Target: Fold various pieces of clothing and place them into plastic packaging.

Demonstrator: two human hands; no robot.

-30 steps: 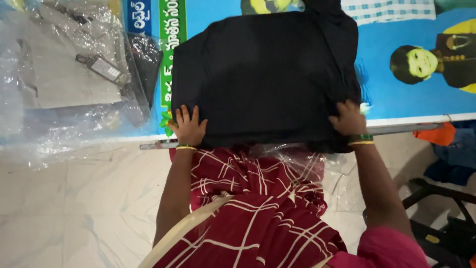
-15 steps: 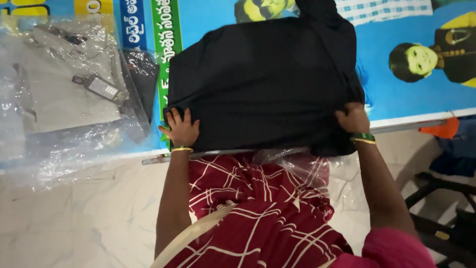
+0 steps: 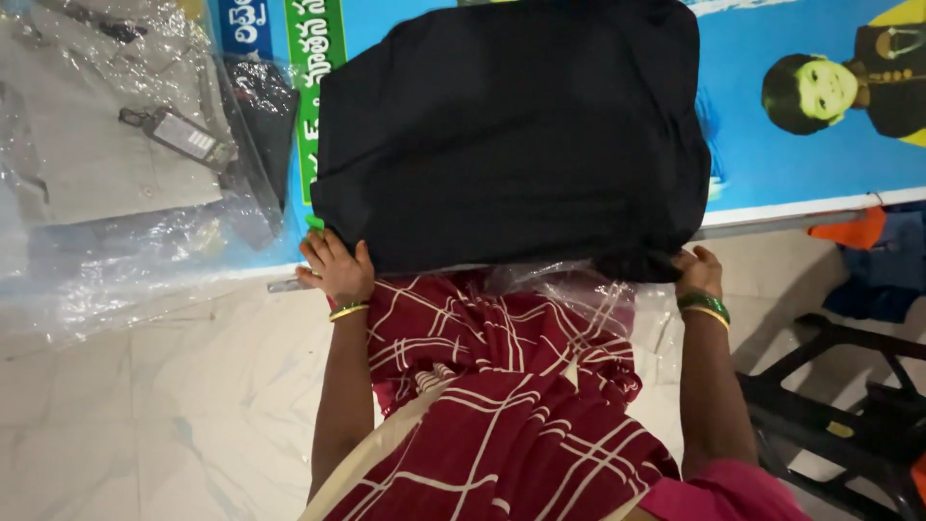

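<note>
Both hands have slid down to the near edge of the black garment (image 3: 511, 135) since a moment ago, and the cloth now hangs a little over the table's edge (image 3: 801, 214) between them. Left hand (image 3: 336, 267) lies at the garment's near left corner, fingers spread and curled against the fabric; whether it pinches the cloth or only presses it cannot be told. Right hand (image 3: 696, 271) is at the near right corner, fingers tucked under the dark fold and closed on it. The hands are well apart, one at each corner, with the folded garment lying flat above them on a bright blue printed banner (image 3: 772, 164). Just above the left hand a green vertical strip (image 3: 315, 68) with white lettering runs up the banner. Beyond the right hand the banner shows a printed figure in dark clothes (image 3: 849, 87). Left of the left hand lies a clear plastic package (image 3: 125, 183) holding a pale grey folded garment, with a small rectangular tag (image 3: 178, 138) on it. Crumpled clear plastic (image 3: 569, 289) sits between the hands, against the red checked cloth (image 3: 502, 405) below.
</note>
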